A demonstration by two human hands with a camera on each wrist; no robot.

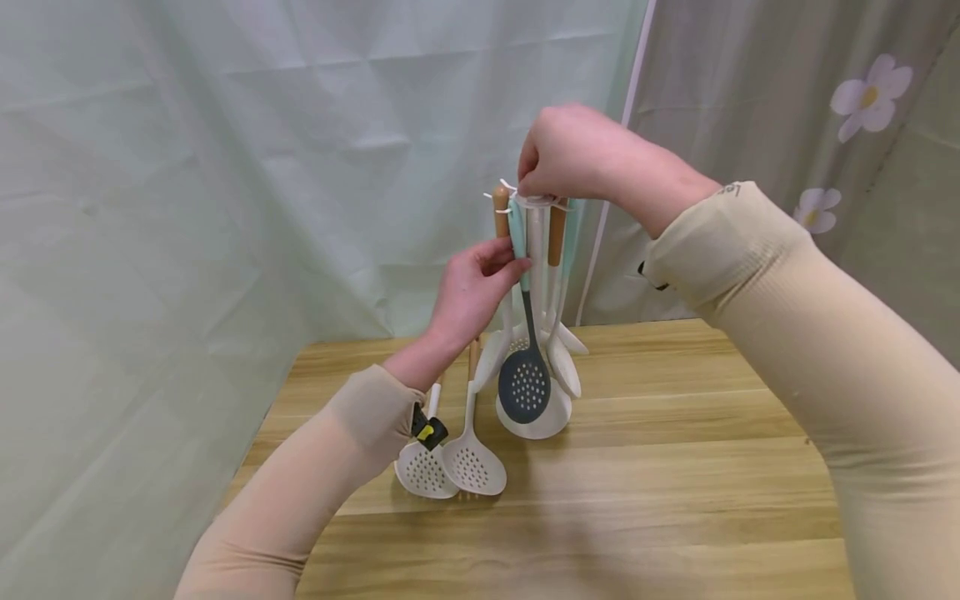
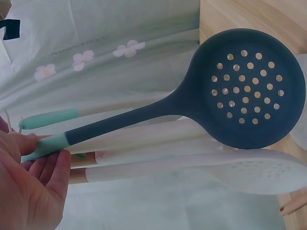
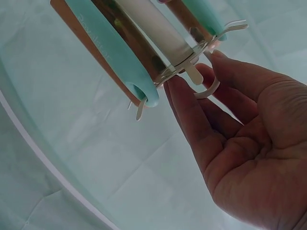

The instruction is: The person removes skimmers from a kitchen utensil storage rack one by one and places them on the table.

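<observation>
A white utensil rack [image 1: 537,242] stands on the wooden table [image 1: 675,467] with several utensils hanging from its top hooks [image 3: 230,26]. My left hand [image 1: 513,258] pinches the mint handle [image 2: 45,146] of a dark grey skimmer [image 1: 524,383], whose perforated head [image 2: 247,88] hangs low in front of the rack's base. My right hand [image 1: 536,187] grips the top of the rack from above, and its fingertips [image 3: 175,88] touch the white ring [image 3: 207,91] at the hub. Wood-handled and mint-handled utensils hang around the white post [image 3: 153,28].
Two white perforated skimmers [image 1: 423,468] [image 1: 474,462] lie on the table to the left of the rack, partly under my left sleeve. A pale green cloth [image 1: 187,208] hangs behind, and a flowered curtain [image 1: 862,100] hangs to the right. The table's near part is bare wood.
</observation>
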